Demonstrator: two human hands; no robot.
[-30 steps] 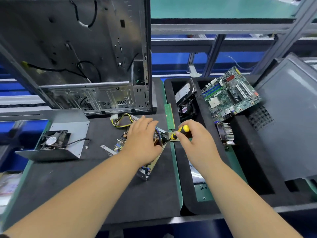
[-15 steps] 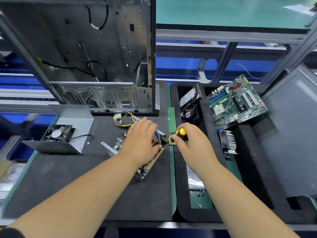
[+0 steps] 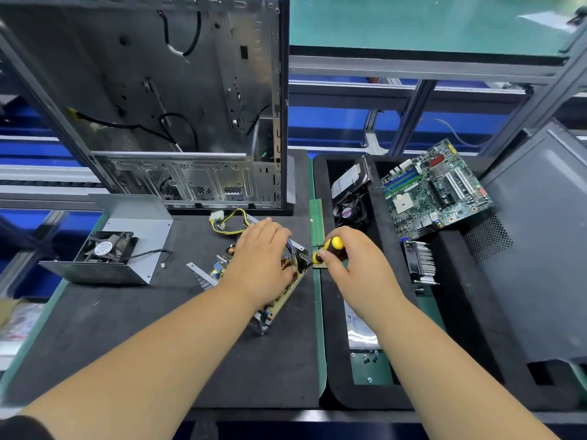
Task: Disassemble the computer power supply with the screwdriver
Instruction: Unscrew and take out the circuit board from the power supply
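The opened power supply (image 3: 276, 308) lies on the black mat, its circuit board with a copper coil and coloured wires exposed. My left hand (image 3: 263, 265) lies on top of it with fingers curled over the components, holding it down. My right hand (image 3: 352, 265) grips the yellow-and-black screwdriver (image 3: 330, 247), whose tip points left into the supply's right end. The supply's grey metal cover (image 3: 139, 246) with its fan (image 3: 109, 249) sits apart at the left.
An empty computer case (image 3: 178, 100) stands behind the work spot. A black foam tray (image 3: 451, 312) at the right holds a motherboard (image 3: 435, 188), hard drive (image 3: 349, 179), small fan (image 3: 351, 212), heatsink (image 3: 419, 262) and loose screws (image 3: 370, 358). A green RAM stick (image 3: 316, 222) lies between mat and tray.
The camera view has shifted slightly. My right hand has rotated on the screwdriver handle, with the tip staying at the supply's right end. The left hand has stayed on the board.
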